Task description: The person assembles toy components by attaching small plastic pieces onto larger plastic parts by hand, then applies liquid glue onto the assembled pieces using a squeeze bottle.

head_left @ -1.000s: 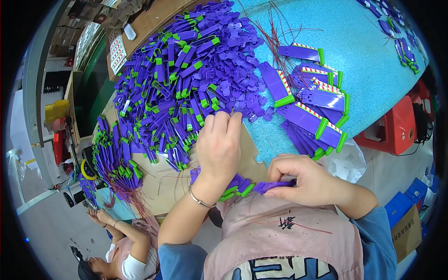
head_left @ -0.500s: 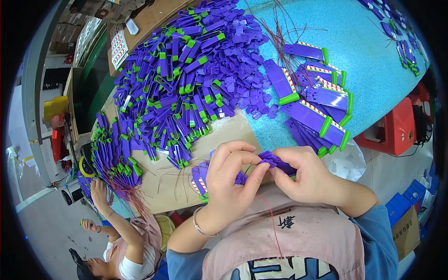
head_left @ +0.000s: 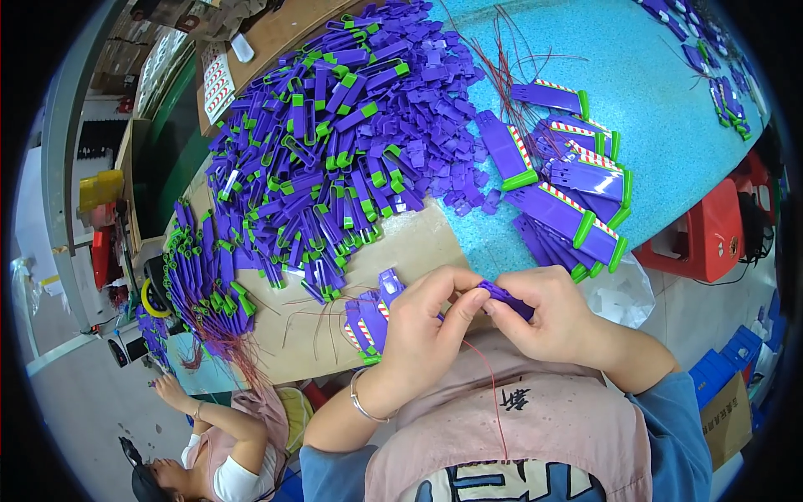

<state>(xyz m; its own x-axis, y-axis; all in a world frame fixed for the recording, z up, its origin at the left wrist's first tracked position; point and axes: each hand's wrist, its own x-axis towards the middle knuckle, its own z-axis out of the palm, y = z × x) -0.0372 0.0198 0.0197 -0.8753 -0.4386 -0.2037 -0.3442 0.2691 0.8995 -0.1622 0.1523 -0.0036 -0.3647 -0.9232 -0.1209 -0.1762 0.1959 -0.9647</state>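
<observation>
fingers (head_left: 465,309): left hand (head_left: 421,325), right hand (head_left: 552,322) | pinched on purple part (head_left: 508,299) | left back from heap (head_left: 309,159)

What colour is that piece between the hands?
The piece looks purple where it shows, best in the head view.

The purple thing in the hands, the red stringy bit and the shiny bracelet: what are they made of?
Purple piece: probably hard plastic, smooth and slightly shiny, with one even colour, though much of it is covered.
Red strand: maybe wire with a plastic coat, as it hangs in a smooth curve; its inside doesn't show.
Bracelet: looks like polished metal, silvery with bright glints.
</observation>
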